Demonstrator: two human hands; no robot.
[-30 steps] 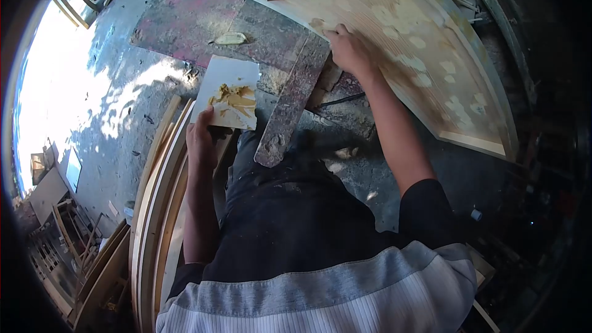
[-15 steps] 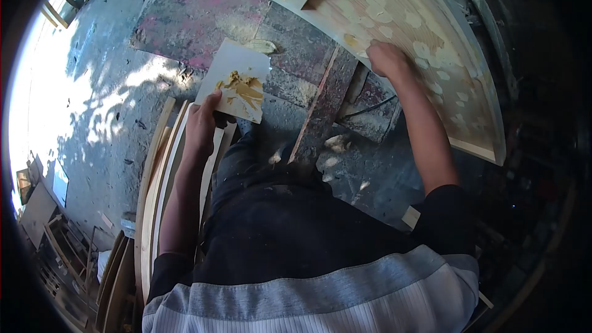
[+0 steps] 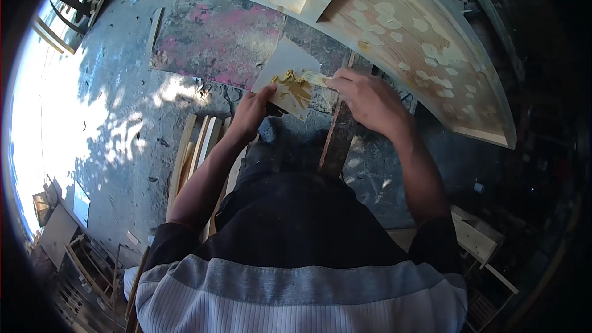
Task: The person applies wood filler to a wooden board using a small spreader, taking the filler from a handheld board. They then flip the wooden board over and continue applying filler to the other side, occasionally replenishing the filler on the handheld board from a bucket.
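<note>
My left hand (image 3: 254,111) is closed on the near-left edge of a flat white board (image 3: 285,55), its thumb on top. A mound of mustard-yellow putty (image 3: 295,86) is smeared over the board's middle. My right hand (image 3: 367,98) grips a pale putty knife (image 3: 316,78), whose blade reaches over the right edge of the board by the putty; whether it touches cannot be seen. Beyond my hands, a curved wooden panel (image 3: 394,49) with a raised rim carries several pale, dried-looking filler patches and one yellower spot near its near edge.
Below the panel a dark wooden beam (image 3: 339,142) slants towards me. Long curved wood strips (image 3: 191,154) stand by my left arm. A pink-stained sheet (image 3: 209,43) covers part of the concrete floor (image 3: 123,98). Wooden frames (image 3: 92,265) are piled at lower left.
My right hand has come away from the panel, moving left to the board with the putty knife. My left hand has moved the board to the right, and the view has shifted slightly.
</note>
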